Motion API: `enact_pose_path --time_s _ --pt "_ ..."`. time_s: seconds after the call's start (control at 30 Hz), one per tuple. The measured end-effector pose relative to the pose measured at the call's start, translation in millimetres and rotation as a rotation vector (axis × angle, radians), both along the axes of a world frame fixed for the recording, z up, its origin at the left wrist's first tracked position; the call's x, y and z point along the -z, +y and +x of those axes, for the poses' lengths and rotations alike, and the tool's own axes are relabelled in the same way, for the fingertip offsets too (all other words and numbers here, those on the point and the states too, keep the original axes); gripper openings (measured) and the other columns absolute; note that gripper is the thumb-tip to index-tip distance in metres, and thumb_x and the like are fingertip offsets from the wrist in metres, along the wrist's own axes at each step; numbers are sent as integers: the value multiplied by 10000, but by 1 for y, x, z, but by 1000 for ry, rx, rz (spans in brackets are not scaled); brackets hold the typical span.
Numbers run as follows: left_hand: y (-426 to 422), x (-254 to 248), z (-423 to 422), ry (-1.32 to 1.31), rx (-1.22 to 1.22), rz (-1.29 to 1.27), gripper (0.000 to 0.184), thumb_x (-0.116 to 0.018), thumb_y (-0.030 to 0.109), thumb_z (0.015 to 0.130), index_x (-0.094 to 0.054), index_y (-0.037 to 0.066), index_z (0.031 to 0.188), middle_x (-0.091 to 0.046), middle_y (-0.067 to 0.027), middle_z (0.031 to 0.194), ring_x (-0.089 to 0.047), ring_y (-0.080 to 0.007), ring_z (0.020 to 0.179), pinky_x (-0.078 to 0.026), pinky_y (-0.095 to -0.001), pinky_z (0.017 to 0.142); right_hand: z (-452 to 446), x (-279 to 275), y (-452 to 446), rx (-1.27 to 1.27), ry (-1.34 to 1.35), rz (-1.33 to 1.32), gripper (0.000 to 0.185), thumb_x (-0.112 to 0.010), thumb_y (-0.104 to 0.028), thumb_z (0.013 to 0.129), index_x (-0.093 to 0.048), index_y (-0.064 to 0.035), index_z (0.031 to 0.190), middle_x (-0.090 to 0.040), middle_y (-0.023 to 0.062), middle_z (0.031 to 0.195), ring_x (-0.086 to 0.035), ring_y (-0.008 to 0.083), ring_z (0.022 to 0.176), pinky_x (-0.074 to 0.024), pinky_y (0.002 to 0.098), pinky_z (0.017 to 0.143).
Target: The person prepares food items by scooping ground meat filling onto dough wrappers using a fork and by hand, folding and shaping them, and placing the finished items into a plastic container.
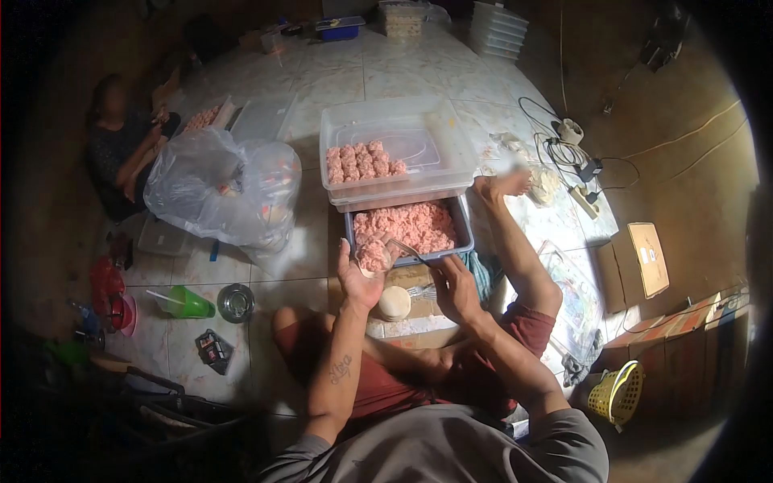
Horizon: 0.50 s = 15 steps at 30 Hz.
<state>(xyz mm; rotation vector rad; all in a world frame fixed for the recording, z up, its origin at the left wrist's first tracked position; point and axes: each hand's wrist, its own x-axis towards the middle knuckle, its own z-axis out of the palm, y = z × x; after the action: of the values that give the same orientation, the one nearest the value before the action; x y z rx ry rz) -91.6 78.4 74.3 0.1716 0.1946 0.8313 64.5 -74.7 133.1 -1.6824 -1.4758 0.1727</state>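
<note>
My left hand (358, 283) is cupped around a thin pale dumpling wrapper (368, 272) topped with a mound of pink minced meat (374, 255). In my right hand (456, 288) is a thin metal utensil (407, 249), its tip at the meat; its exact kind is unclear. Just beyond both hands is a dark blue tub (465, 232) of pink minced meat (415, 225). Between my wrists lies a stack of round pale wrappers (394, 303), with forks (422, 291) beside it. Past the tub, a clear plastic container (443, 153) holds rows of meat-filled pieces (361, 161).
A clear plastic bag (193, 181) stands at left, near another seated person (121, 153). Nearer are a green cup (192, 303) and a glass ashtray (236, 303). Cables (564, 153), a cardboard box (648, 259) and a yellow basket (613, 394) lie right. Stacked containers (498, 30) stand behind.
</note>
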Motion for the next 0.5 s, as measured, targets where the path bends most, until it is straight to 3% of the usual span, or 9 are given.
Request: enact_pose_path --time_s 0.1,0.17,0.23,0.27,0.37,0.43,0.47,0.5 --pt "-17 -21 11 38 51 64 705 -483 587 993 -522 0 1382 -558 -231 1406 -560 -363 1280 -424 -523 1107 6 7 19 -20 -29 -25 165 -581 -11 920 -632 -28 1076 -606 193 963 -620 425 877 -512 489 728" --pt "-21 -30 12 12 -15 8 730 -499 593 987 -521 -19 1382 -566 -245 1391 -570 -377 1252 -457 -510 1075 12 17 27 68 -217 -35 122 -568 -19 929 -629 -25 1034 -588 200 935 -606 433 852 -503 494 718" --pt "-13 -18 1 87 279 125 763 -517 605 977 -519 -46 1376 -591 -258 1347 -596 -394 1200 -496 -475 1031 15 7 28 119 -147 7 118 -572 -25 911 -623 -26 1017 -575 208 913 -595 442 836 -502 504 718" --pt "-16 -21 -3 83 298 23 813 -514 626 972 -497 -73 1386 -587 -279 1334 -619 -405 1149 -523 -450 987 24 8 31 142 -137 9 139 -584 -11 904 -631 -38 1032 -594 204 921 -613 436 875 -508 503 741" --pt "-9 -1 -10 -11 365 44 869 -489 652 971 -439 -87 1426 -580 -276 1350 -626 -374 1157 -517 -466 971 56 25 51 146 -54 81 162 -556 -41 926 -647 -62 1059 -632 207 934 -636 432 902 -520 522 770" --pt "-16 -7 -10 16 354 -38 891 -476 661 973 -416 -97 1438 -554 -302 1372 -614 -387 1164 -515 -466 968 83 42 60 114 -303 -178 177 -497 -91 956 -639 -34 1044 -656 254 1031 -653 455 912 -547 511 768" --pt "-17 -7 -8 21 334 -22 896 -473 663 973 -416 -101 1436 -539 -311 1387 -606 -391 1174 -509 -467 982 93 31 64 36 -501 -489 245 -496 -95 938 -630 -49 1138 -661 266 1078 -673 446 920 -559 516 783" --pt "-17 -6 -9 29 310 -10 900 -470 665 973 -416 -106 1435 -524 -321 1402 -598 -395 1185 -502 -468 996 93 26 60 37 -502 -491 245 -496 -95 938 -630 -49 1138 -661 266 1078 -673 446 920 -559 516 783"
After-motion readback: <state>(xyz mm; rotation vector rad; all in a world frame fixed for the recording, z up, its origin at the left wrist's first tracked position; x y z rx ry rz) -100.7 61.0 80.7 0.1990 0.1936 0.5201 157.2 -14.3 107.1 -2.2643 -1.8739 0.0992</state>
